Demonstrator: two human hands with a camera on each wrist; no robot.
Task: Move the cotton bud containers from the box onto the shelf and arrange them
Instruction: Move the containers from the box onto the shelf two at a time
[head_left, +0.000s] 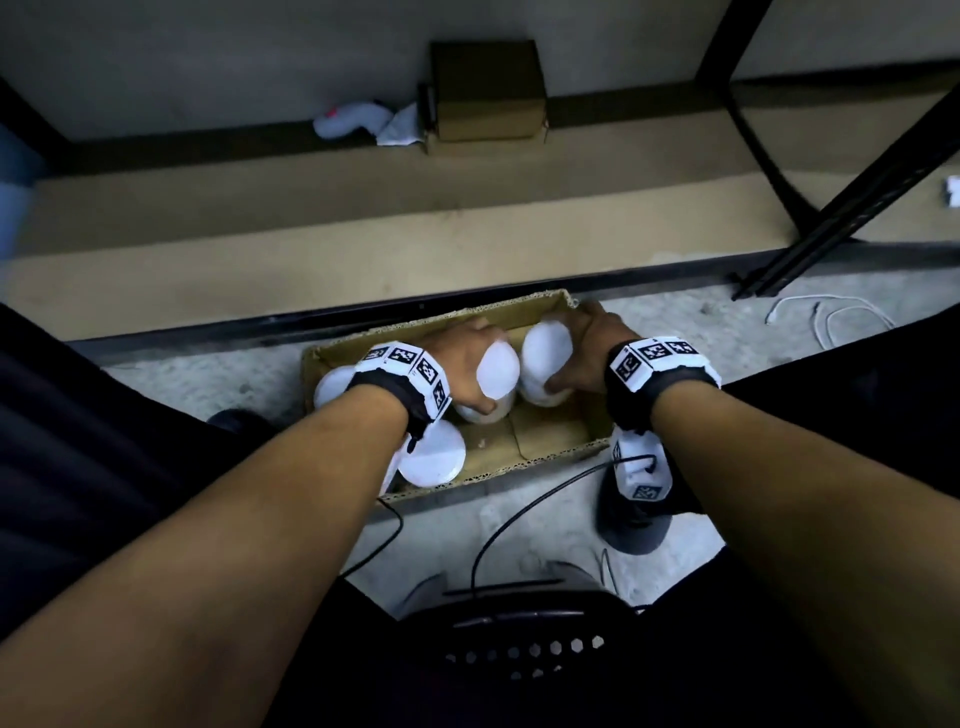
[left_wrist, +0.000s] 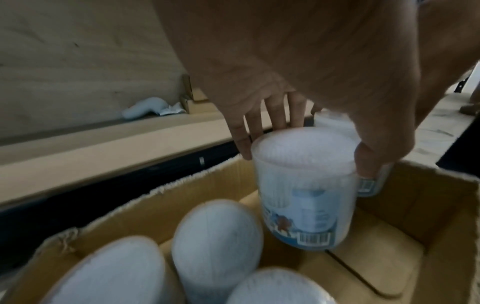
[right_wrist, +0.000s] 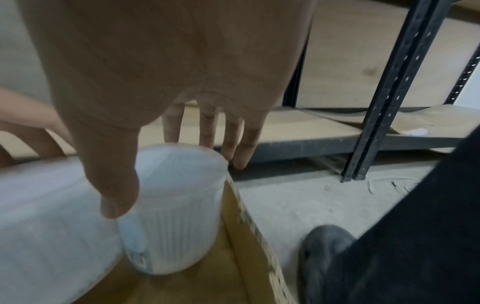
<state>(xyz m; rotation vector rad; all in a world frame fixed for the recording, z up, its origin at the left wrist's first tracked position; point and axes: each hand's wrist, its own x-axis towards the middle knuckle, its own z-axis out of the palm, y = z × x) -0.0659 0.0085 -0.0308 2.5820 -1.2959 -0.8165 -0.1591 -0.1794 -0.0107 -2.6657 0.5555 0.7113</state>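
Observation:
An open cardboard box (head_left: 550, 448) on the floor holds several round clear containers of cotton buds with white tops. My left hand (head_left: 457, 358) grips one container (head_left: 496, 371) (left_wrist: 306, 185) around its top, fingers behind and thumb in front. My right hand (head_left: 587, 348) grips a second container (head_left: 545, 358) (right_wrist: 176, 205) at the box's right end, thumb on the near side and fingers on the far side. Other containers (head_left: 434, 454) (left_wrist: 215, 242) stand at the box's left end, partly hidden by my left wrist. The low wooden shelf (head_left: 363, 244) lies just beyond the box.
A small brown carton (head_left: 488, 91) and a white rag (head_left: 353, 122) sit at the shelf's back. A black metal rack upright (head_left: 841, 208) (right_wrist: 389, 98) stands at the right. Cables (head_left: 519, 519) trail on the concrete floor. My grey shoe (right_wrist: 322, 257) is beside the box.

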